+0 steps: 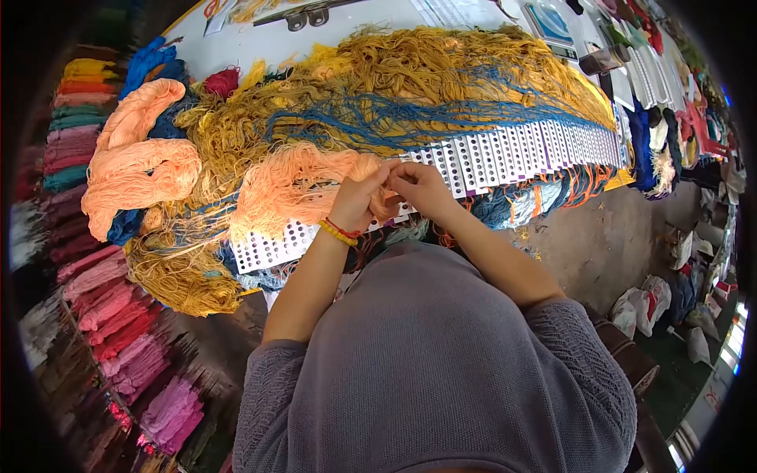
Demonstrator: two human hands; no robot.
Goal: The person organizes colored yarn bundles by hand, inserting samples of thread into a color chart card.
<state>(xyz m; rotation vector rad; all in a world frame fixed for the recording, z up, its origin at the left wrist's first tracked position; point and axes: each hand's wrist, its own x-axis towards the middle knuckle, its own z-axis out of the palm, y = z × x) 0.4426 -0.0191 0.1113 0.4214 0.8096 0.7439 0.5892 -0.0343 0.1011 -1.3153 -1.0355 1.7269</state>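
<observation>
- The person's left hand (356, 197) is closing its fingers around one end of a loose, fluffy peach-coloured yarn hank (284, 189); too light a grip could be letting loops slide free.
- The right hand (426, 189) is meeting it fingertip to fingertip, fingers bent inward; whether they are pinching a strand is too small to tell. Pulling on the wrong loop there could be tightening a knot.
- Yellow and red cord bracelets (339, 231) are circling the left wrist, close to the loose yarn, and could be snagging a strand.
- The peach hank is spreading leftward from the hands, lying partly over flat white strips printed with rows of dark round dots (505, 154). A sharp tug could be dragging the strips askew.
- Beyond it, long thin blue strands (355, 118) and a wide, matted heap of mustard-yellow yarn (410, 63) are covering much of the white surface (276, 43). Stray peach ends could be catching in them, since everything is lying loose.
- Farther left, a second, thicker peach-coloured hank (165, 173) is resting on the heap; being the same colour, its strands could be getting mixed up with the first.
</observation>
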